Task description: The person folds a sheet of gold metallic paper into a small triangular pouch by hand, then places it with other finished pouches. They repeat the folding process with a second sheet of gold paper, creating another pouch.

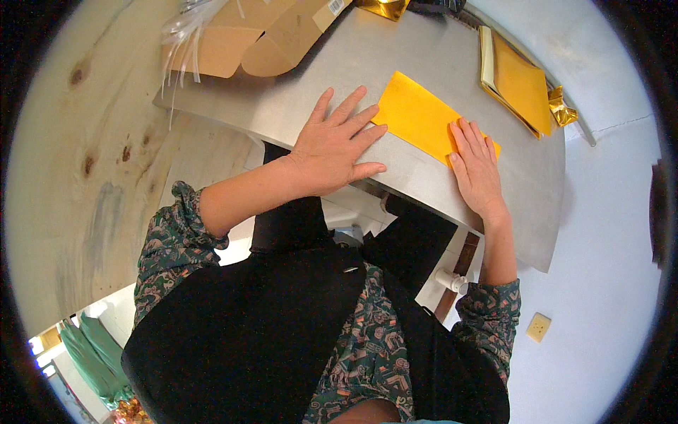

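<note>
Pale wooden boards fill the left of the view and a plain white wall the right, with a grey metal worktop (438, 63) slanting between them. Its near edge runs from upper left down to lower right, above the person's dark apron. On its far left corner lie flattened brown cardboard boxes (247, 35) with clear plastic strips hanging beside them. At the far right edge sits a stack of golden-yellow sheets (521, 83), with a crumpled gold foil piece (562, 107) just beside it. Bare metal lies open between that stack and the middle. There a yellow rectangular sheet (417, 116) lies flat, its long axis running from upper left to lower right. The left hand (335, 145) rests open, palm down, fingertips touching the sheet's left end. The right hand (477, 169) presses flat, fingers spread, on the sheet's lower right end.
</note>
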Motion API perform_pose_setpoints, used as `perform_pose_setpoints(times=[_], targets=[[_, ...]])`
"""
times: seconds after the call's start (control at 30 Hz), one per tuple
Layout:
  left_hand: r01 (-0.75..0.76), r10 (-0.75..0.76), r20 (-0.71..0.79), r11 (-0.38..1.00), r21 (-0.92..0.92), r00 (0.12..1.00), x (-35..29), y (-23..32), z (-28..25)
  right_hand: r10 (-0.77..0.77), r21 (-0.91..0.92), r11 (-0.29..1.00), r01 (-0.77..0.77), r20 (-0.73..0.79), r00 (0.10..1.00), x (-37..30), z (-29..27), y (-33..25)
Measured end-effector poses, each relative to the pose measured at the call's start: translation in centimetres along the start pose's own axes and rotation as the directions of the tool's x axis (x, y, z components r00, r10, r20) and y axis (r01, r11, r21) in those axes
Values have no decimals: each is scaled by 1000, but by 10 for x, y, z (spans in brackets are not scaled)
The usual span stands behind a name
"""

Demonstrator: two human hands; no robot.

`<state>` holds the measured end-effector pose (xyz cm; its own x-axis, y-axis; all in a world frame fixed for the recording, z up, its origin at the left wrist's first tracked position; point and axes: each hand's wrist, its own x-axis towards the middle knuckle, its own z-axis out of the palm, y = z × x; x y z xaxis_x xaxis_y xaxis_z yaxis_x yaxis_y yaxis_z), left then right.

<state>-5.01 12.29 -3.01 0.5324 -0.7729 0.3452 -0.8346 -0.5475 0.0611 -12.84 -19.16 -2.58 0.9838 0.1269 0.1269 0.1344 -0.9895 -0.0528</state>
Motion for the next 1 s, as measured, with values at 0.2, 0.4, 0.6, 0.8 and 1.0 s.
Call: perform_pose_setpoints(times=[0.2,0.4,0.6,0.8,1.0], targets=[[36,-36,45,999,8,998,-6,-10,-2,8,-9,1000,-8,26,1000,0,-1,1],[41,-41,13,999,-27,999,-7,-12,-4,9,3,1000,-9,23,1000,0,-3,2],[90,-91,-18,993,-81,996,-9,-13,-8,8,52,999,-9,6,1000,-3,-3,1],[-93,33,-220,958,-271,975,24,-16,-15,13,49,999,-12,-13,1000,-4,-2,2],[-166,194,231,977,-134,953,76,-23,13,0,21,1000,0,-11,1000,-4,-2,2]])
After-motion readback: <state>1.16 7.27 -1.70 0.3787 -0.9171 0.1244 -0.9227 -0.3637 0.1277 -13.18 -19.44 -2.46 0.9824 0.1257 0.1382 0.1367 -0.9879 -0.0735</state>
